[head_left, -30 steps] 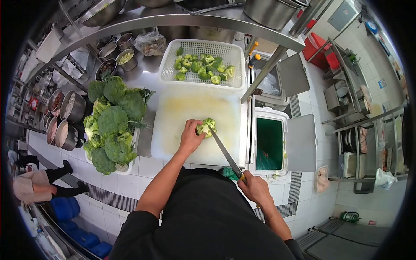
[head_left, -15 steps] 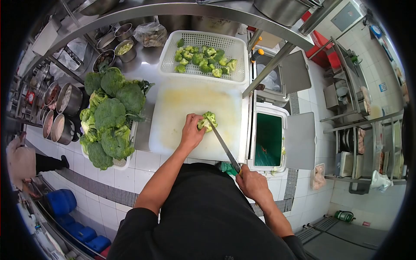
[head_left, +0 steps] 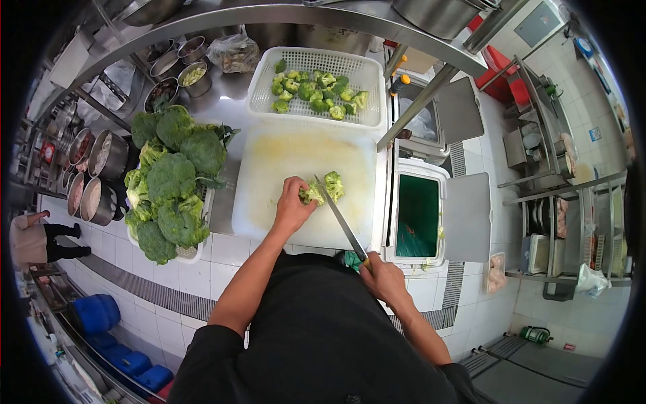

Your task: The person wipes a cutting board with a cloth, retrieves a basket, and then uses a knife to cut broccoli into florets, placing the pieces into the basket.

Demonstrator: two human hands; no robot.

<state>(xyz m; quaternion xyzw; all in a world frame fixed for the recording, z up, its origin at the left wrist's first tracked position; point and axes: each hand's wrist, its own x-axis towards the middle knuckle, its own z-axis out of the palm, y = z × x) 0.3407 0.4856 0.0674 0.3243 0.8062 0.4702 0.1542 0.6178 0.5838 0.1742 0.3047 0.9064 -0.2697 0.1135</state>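
A: Specimen: broccoli crown (head_left: 311, 194) on the white cutting board (head_left: 282, 168), under the fingertips of the left hand (head_left: 293, 207). One floret (head_left: 334, 185) lies just off it, on the far side of the blade.

B: Handling properties?

A: Judged light and rigid. The stem should be stiff and crisp; the bud heads are crumbly and would shed if squeezed. The rounded top likely rolls, so it looks best pinned from above on the stalk side, fingertips curled back from the edge.

B: Hand states?

A: Left hand is partly closed, fingers bent down over the crown and pressing it to the board. Right hand (head_left: 385, 279) is wrapped fully around the handle of a long kitchen knife (head_left: 340, 221), close to the body. The blade runs away from that hand, its tip between crown and floret.

B: Surroundings?

A: Beyond the left hand, at the far edge of the board, a white perforated basket (head_left: 259, 94) holds cut florets (head_left: 313, 91). To the left of the left hand, a tray is piled with whole broccoli heads (head_left: 171, 182). Just right of the knife sits an open bin with a green interior (head_left: 417, 215). Steel pots (head_left: 101, 158) stand further left; small steel bowls (head_left: 185, 67) sit beside the basket.

B: Other people?

A: One person's legs (head_left: 57, 240), far left edge, well apart.
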